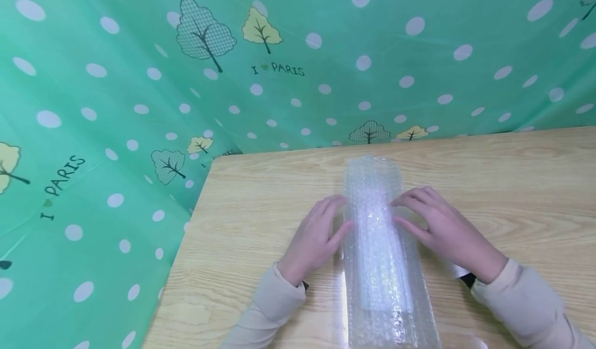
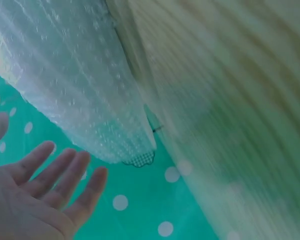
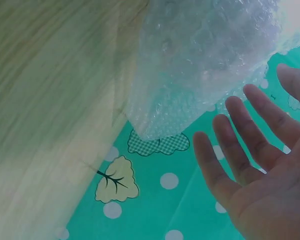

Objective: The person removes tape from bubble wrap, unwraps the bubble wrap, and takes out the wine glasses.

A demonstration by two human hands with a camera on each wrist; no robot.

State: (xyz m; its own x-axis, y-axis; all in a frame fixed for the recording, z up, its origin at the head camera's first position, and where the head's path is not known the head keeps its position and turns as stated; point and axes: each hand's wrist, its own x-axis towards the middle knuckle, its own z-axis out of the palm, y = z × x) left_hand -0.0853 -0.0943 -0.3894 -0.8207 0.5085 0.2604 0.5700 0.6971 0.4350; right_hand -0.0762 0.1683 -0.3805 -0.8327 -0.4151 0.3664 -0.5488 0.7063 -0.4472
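A long bundle of clear bubble wrap (image 1: 379, 245) lies lengthwise on the wooden table, with something whitish showing through its layers. My left hand (image 1: 316, 235) is at its left edge, fingertips right beside the wrap. On the opposite side, my right hand (image 1: 433, 225) has its fingertips at the right edge. In the left wrist view the left hand's fingers (image 2: 65, 175) are spread and relaxed, with the bubble wrap (image 2: 65, 75) above them. The right wrist view shows the right hand's fingers (image 3: 240, 135) similarly extended near the wrap (image 3: 190, 75).
The light wooden table (image 1: 247, 199) ends at the back and left against a green polka-dot cloth (image 1: 288, 23) printed with trees. Bright reflections show on the tabletop beside the bundle. A dark band (image 1: 467, 279) is at the right wrist.
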